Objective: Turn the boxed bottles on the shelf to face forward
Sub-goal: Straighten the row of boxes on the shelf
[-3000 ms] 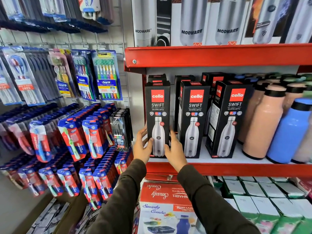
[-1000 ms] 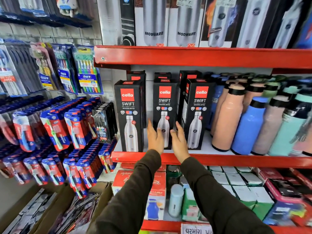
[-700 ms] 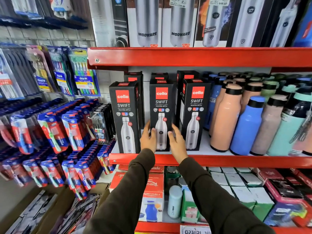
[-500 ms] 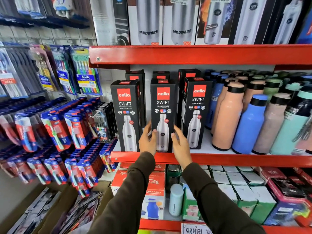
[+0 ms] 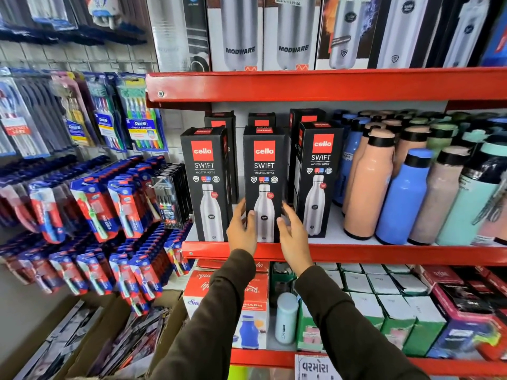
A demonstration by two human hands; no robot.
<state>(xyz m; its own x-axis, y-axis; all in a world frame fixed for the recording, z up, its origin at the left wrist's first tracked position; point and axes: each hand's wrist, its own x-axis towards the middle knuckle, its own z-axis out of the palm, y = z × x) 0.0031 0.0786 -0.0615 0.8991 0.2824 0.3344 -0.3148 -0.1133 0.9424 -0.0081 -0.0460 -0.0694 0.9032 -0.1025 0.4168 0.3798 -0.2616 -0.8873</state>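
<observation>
Three black boxed bottles stand along the front of the red shelf (image 5: 356, 253). The left box (image 5: 204, 171) and the middle box (image 5: 264, 165) show their printed fronts squarely. The right box (image 5: 319, 165) is turned a little, so its left side shows. More black boxes (image 5: 262, 120) stand behind them, mostly hidden. My left hand (image 5: 241, 229) grips the middle box's lower left side, thumb on the front. On the lower right side, my right hand (image 5: 293, 234) rests its fingers against the same box.
Loose peach (image 5: 367, 187), blue (image 5: 403, 196) and pale green bottles crowd the shelf right of the boxes. Tall bottle cartons (image 5: 240, 31) fill the shelf above. Hanging toothbrush packs (image 5: 115, 204) cover the wall at left. Small cartons (image 5: 365, 294) sit on the shelf below.
Both hands left the left box and closed on the middle box. That box has come slightly forward, level with the left one, facing front.
</observation>
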